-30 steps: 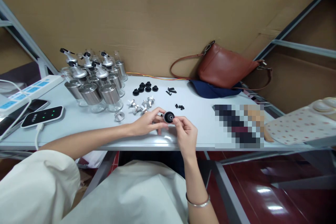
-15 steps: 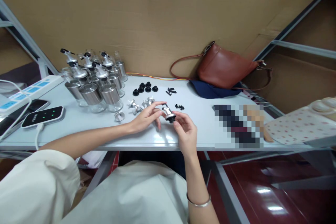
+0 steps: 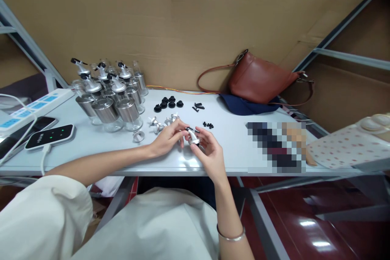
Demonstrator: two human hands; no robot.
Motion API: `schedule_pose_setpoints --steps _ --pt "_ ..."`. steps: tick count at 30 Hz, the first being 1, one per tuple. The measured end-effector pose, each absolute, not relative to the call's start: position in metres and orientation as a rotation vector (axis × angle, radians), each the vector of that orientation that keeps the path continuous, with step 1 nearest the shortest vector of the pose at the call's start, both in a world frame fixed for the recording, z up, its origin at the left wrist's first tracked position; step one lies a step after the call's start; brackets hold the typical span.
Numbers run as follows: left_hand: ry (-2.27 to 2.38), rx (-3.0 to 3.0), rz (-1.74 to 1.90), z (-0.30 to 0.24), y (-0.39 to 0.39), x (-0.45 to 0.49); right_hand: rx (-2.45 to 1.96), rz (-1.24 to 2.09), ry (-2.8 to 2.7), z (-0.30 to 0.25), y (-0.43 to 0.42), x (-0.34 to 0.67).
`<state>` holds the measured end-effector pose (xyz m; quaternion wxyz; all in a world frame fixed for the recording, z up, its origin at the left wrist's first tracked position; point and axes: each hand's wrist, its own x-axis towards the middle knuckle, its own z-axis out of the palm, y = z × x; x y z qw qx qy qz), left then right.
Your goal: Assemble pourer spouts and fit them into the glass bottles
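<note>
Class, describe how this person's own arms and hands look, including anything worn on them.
The left hand and right hand wear no gloves. A loose, off-white sleeve leaves the left forearm bare; a thin, silvery bangle circles the right forearm.

We list one top (image 3: 146,227), pale off-white with a faint greenish cast, plain, softly creased across the front. We note its left sleeve (image 3: 67,199), wide, loose, full of folds. We add one bangle (image 3: 230,239): slim, silver-coloured, right forearm (image 3: 226,211).
</note>
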<state>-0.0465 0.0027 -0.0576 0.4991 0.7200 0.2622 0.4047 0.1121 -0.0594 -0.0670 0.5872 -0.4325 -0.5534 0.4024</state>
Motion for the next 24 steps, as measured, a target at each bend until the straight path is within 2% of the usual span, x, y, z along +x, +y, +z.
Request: schedule_pose_setpoints --steps 7,9,11,13,15,17,18,20,22,24 --pt "0.695 2.717 1.062 -0.019 0.009 -0.067 -1.065 0.856 -1.249 -0.067 -0.060 0.111" --pt "0.773 2.839 1.306 0.001 0.009 -0.084 -1.096 0.786 -1.215 -0.067 -0.060 0.112" --pt "0.966 2.783 1.699 0.021 0.010 -0.111 -1.107 0.741 -1.180 -0.068 -0.059 0.113" --pt "1.232 2.566 2.132 0.039 0.016 -0.147 -1.100 0.729 -1.139 -0.069 -0.058 0.113" --pt "1.507 2.197 2.388 0.056 0.027 -0.188 -1.095 0.743 -1.127 -0.069 -0.057 0.113" --pt "1.769 1.888 2.321 0.072 0.037 -0.225 -1.104 0.766 -1.158 -0.067 -0.058 0.111" --pt "1.922 1.779 2.165 0.079 0.040 -0.238 -1.112 0.773 -1.176 -0.066 -0.058 0.111" --pt "2.126 1.699 1.603 0.088 0.042 -0.255 -1.123 0.776 -1.197 -0.063 -0.059 0.110" --pt "2.207 1.664 1.254 0.088 0.041 -0.259 -1.123 0.771 -1.200 -0.061 -0.060 0.110" --pt "2.257 1.668 1.264 0.080 0.039 -0.258 -1.117 0.768 -1.194 -0.060 -0.061 0.110"
